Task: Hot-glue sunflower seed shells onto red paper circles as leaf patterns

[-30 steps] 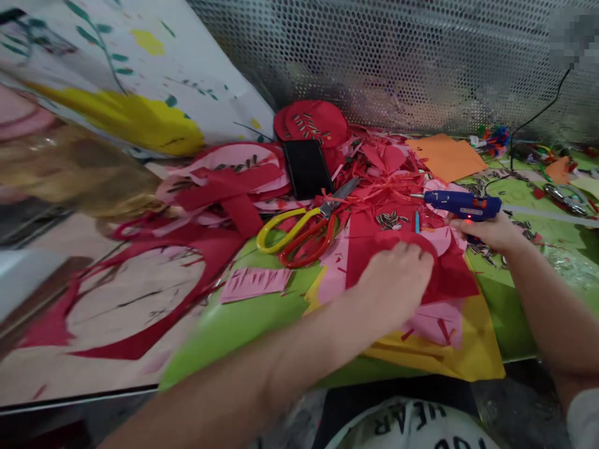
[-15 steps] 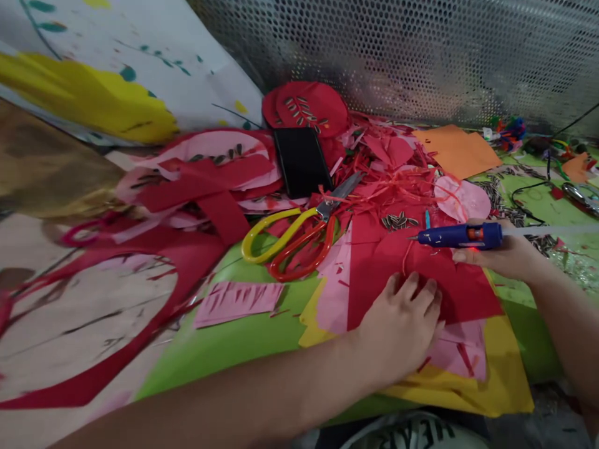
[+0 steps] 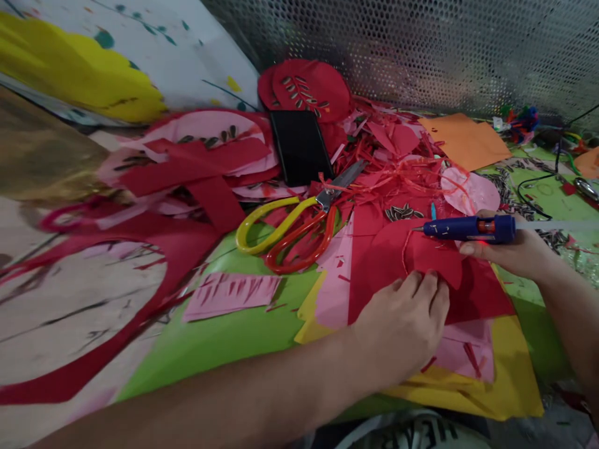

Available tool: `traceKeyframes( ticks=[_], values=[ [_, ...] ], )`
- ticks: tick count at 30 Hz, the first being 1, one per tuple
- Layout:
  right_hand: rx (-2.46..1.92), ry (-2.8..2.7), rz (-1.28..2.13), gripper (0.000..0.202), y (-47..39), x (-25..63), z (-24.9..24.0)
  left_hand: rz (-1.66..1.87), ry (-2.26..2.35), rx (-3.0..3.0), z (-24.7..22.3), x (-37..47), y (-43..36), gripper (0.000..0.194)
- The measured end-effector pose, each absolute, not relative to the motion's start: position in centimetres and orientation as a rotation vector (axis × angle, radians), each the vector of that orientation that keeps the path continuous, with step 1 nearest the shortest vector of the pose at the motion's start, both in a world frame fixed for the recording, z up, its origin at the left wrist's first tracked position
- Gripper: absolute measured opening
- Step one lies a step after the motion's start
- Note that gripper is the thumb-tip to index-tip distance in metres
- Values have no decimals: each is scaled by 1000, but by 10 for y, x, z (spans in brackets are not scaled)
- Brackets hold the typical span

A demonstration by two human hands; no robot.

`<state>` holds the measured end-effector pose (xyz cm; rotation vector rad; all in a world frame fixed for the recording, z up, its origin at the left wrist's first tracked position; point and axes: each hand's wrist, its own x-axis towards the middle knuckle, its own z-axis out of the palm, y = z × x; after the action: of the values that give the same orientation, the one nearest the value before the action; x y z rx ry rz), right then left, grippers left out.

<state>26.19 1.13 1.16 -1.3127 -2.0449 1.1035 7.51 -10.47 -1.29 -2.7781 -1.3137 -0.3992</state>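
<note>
My right hand is closed around a blue hot glue gun, with a clear glue stick out of its back end. The gun's tip is at a thin reddish cord that curves over a round piece of red paper. At that paper's lower edge, my left hand has its fingers bent and holds it; the thumb is mostly hidden. Beneath are red, pink and yellow sheets. A little pile of striped sunflower seeds rests just beyond the round piece.
Scissors with yellow and orange handles lie left of the sheets. Behind them are a black phone, red paper scraps and red discs with seeds. An orange sheet and a black cable are at right.
The glue gun's tip has stayed near the cord's upper end. My left fingers have drawn closer together at the round paper's edge, which now stands out more. The camera view has shifted slightly.
</note>
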Motion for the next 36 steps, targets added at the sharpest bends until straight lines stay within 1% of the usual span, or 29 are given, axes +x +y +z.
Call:
traceKeyframes(
  ticks=[3, 6, 10, 15, 20, 25, 32, 36],
  values=[
    [-1368, -1955, 1097, 34, 10, 260, 12, -534, -1404, -2781, -11, 72, -96, 34],
    [-1356, -1982, 1060, 33, 11, 260, 13, -559, -1477, -2812, -11, 69, -89, 36],
    [-1306, -2119, 1030, 32, 14, 263, 14, -415, -1568, -2841, -14, 66, -83, 39],
    [-1293, -2131, 1073, 33, 16, 264, 15, -227, -1570, -2871, -20, 68, -86, 44],
    [-1286, -2163, 1106, 38, 13, 262, 19, -249, -1515, -2837, -24, 74, -100, 45],
    [-1283, -2261, 1045, 40, 8, 258, 22, -270, -1499, -2798, -26, 79, -108, 45],
    [-1291, -2288, 1030, 43, 5, 257, 20, -129, -1400, -2777, -16, 78, -112, 43],
    [-1304, -2255, 1039, 42, 3, 255, 19, -141, -1377, -2760, -14, 78, -112, 42]
  ],
)
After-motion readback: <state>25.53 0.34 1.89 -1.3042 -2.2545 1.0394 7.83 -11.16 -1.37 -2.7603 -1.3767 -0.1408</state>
